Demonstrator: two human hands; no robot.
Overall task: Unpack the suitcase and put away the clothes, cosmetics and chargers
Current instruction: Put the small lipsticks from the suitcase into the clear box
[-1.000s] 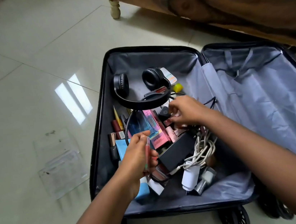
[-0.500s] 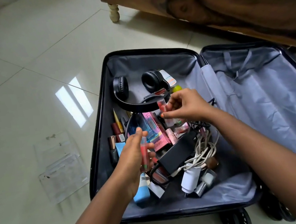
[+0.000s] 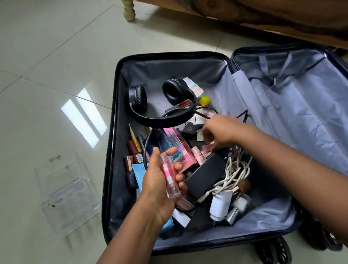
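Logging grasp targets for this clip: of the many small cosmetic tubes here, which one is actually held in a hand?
The clear pink gloss tube, gripped upright in the left hand. The other tubes lie loose in the suitcase.

Suitcase [image 3: 114, 153] lies open on the floor, crammed with makeup and cables. Left hand [image 3: 162, 184] holds pink tubes [image 3: 170, 176] over it. Right hand [image 3: 222, 133] digs just below the headphones [image 3: 161, 111].
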